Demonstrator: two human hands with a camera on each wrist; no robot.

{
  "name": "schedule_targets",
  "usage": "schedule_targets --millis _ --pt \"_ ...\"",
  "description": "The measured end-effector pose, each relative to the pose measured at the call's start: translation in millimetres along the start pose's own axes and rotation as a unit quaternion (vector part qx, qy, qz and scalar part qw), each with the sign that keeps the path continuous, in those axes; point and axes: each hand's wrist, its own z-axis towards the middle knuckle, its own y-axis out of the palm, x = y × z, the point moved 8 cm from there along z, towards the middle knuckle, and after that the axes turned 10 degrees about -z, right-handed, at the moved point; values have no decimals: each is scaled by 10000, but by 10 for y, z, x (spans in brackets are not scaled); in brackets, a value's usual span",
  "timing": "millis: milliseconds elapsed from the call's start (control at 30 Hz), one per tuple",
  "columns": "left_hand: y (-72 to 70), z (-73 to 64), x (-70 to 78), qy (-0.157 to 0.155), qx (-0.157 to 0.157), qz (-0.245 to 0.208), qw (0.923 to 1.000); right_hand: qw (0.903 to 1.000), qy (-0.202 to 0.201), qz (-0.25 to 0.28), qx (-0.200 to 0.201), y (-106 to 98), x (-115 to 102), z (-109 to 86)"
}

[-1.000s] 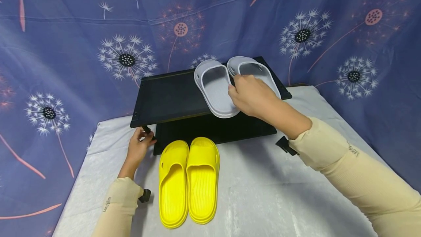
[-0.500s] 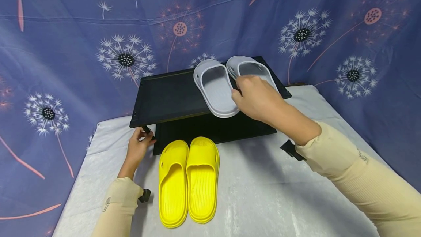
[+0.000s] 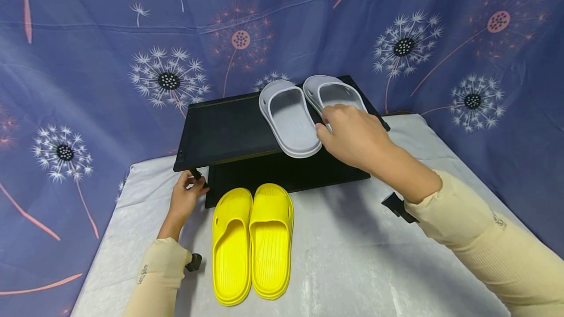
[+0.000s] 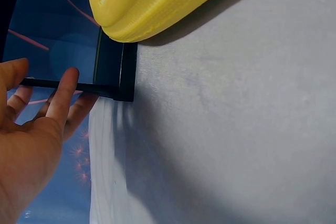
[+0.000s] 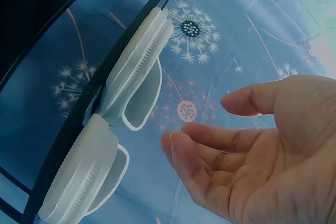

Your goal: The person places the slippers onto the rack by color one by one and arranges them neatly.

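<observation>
My left hand (image 3: 185, 197) holds a thin black side post of the shoe rack (image 3: 229, 128), low at its left end. In the left wrist view the fingers (image 4: 62, 98) lie on both sides of this bar. Two pale grey clogs, a left one (image 3: 293, 121) and a right one (image 3: 330, 84), stand side by side on the rack's upper shelf, toes to the back. My right hand (image 3: 354, 133) hovers over the heel end of the right clog. The right wrist view shows its fingers (image 5: 220, 145) loosely bent, with a gap between them and both clogs.
Two yellow slippers, one on the left (image 3: 232, 263) and one on the right (image 3: 270, 258), lie on the white cloth (image 3: 343, 258) before the rack. Beneath the clogs is a lower black shelf (image 3: 282, 172). A blue dandelion-print curtain (image 3: 308, 28) hangs behind.
My right hand has drawn back from the clogs, toward the right and slightly down. The left hand, rack, clogs and yellow slippers have stayed put.
</observation>
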Motion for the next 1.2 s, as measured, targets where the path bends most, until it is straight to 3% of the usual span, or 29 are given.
schedule_targets --millis 233,500,700,967,1200 --pt "13 -22 29 97 -22 55 9999 9999 -19 -25 107 -39 39 -92" --pt "9 -9 20 63 19 36 10000 9991 -101 -5 401 -81 94 -164" --pt "11 -17 16 -59 -12 13 10000 9993 -57 50 356 -60 123 -218" --pt "93 -142 257 -35 -124 59 9999 9996 21 67 289 -74 183 -280" --pt "104 -173 290 -74 -83 58 9999 9997 3 126 199 -51 231 -324"
